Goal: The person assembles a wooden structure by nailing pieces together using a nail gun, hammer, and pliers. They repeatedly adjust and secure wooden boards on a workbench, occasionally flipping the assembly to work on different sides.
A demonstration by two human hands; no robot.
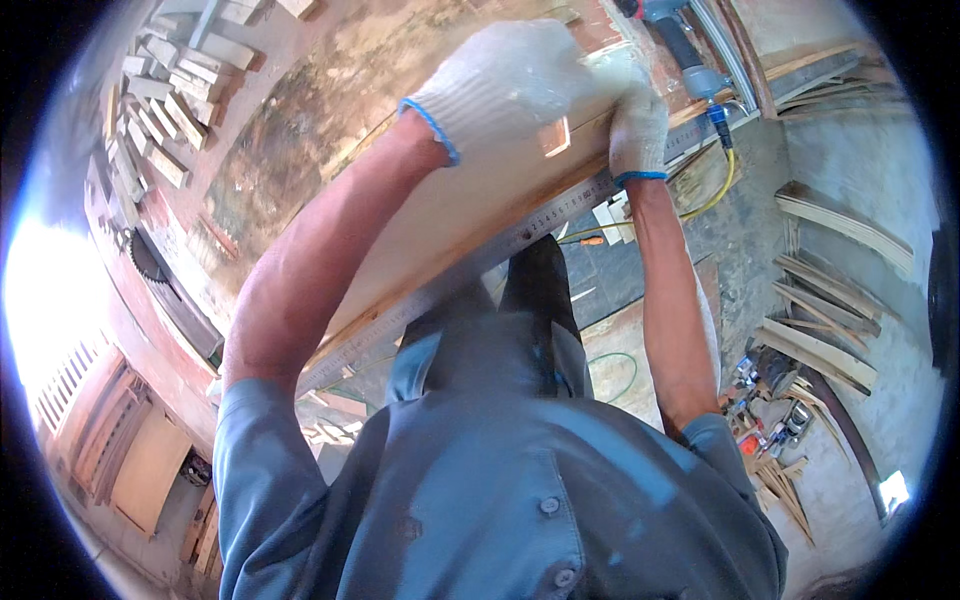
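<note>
Both my hands wear white knit gloves with blue cuffs and meet over the far part of a long pale wooden board (440, 225). My left hand (510, 75) is curled closed above the board, its fingertips blurred. Beside it my right hand (638, 115) is closed too, near the board's right edge. Whatever they grip between them is hidden by the gloves and smeared by motion. A metal ruler (560, 208) runs along the board's near edge, passing below my right hand. Just under my left hand a small orange-brown wooden piece with a pale edge (556, 137) shows.
A pneumatic nail gun (685, 55) with a yellow hose (722, 190) lies at the far right of the bench. Cut wood blocks (165, 110) pile at the far left, above a circular saw blade (148, 255). Wood strips (820, 350) and scattered tools (775, 415) lie on the right.
</note>
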